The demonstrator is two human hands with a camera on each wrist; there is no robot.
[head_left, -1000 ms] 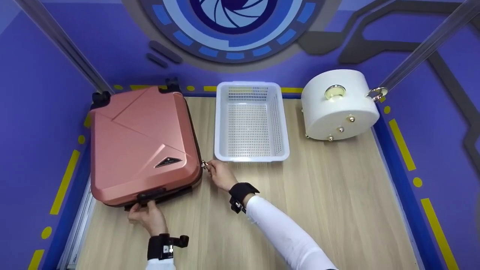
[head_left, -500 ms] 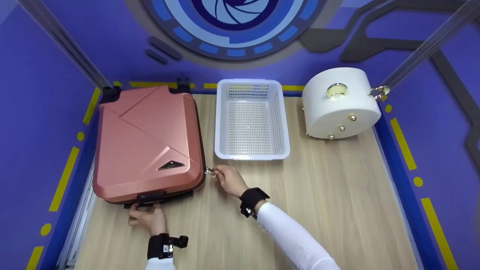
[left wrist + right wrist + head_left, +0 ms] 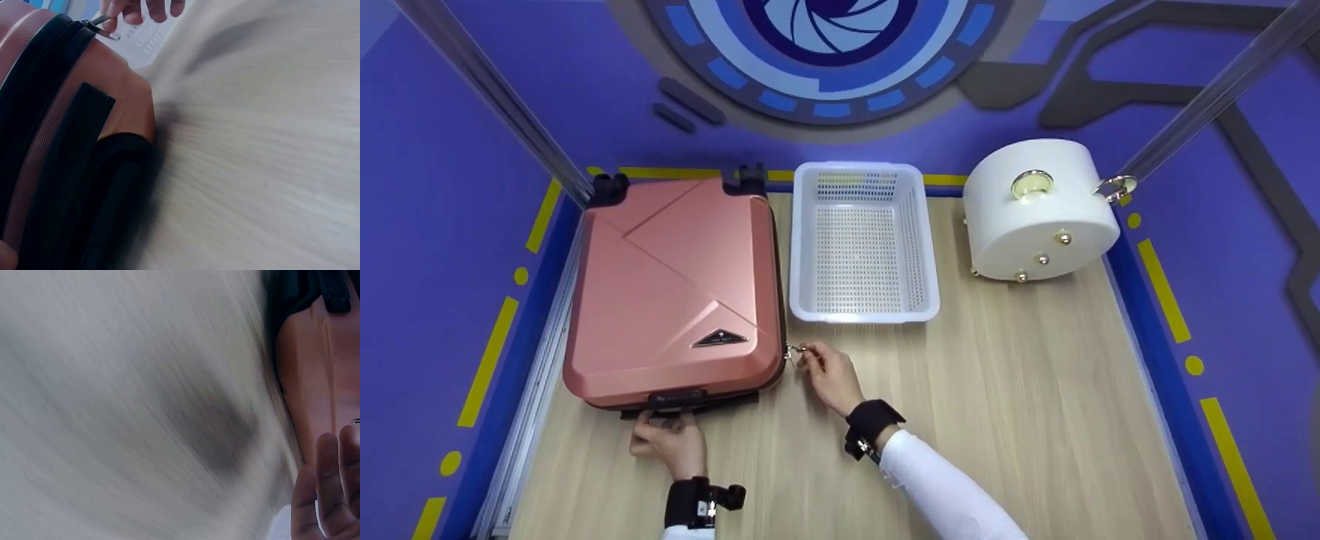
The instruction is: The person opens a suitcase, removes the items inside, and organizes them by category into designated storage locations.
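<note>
A pink hard-shell suitcase [image 3: 675,285] lies flat on the left of the wooden tabletop, its wheels toward the back wall. My left hand [image 3: 671,446] holds the suitcase's near side at the black handle [image 3: 678,399]; the fingertips are partly hidden under the edge. At the near right corner my right hand [image 3: 834,376] pinches the metal zipper pull [image 3: 794,350] between thumb and finger. That pull and the black zipper band [image 3: 45,53] also show in the left wrist view. In the right wrist view, the other fingers [image 3: 329,478] extend beside the suitcase's side.
A white perforated plastic basket [image 3: 928,281] stands just right of the suitcase. Farther right, a white rounded case [image 3: 1035,210] with gold feet and rings sits near the corner. Blue-purple panels [image 3: 435,247] wall in the left, back and right.
The suitcase has slid to the right and now lies closer to the basket. My right hand has moved right and slightly nearer with the zipper pull; my left hand has shifted slightly right.
</note>
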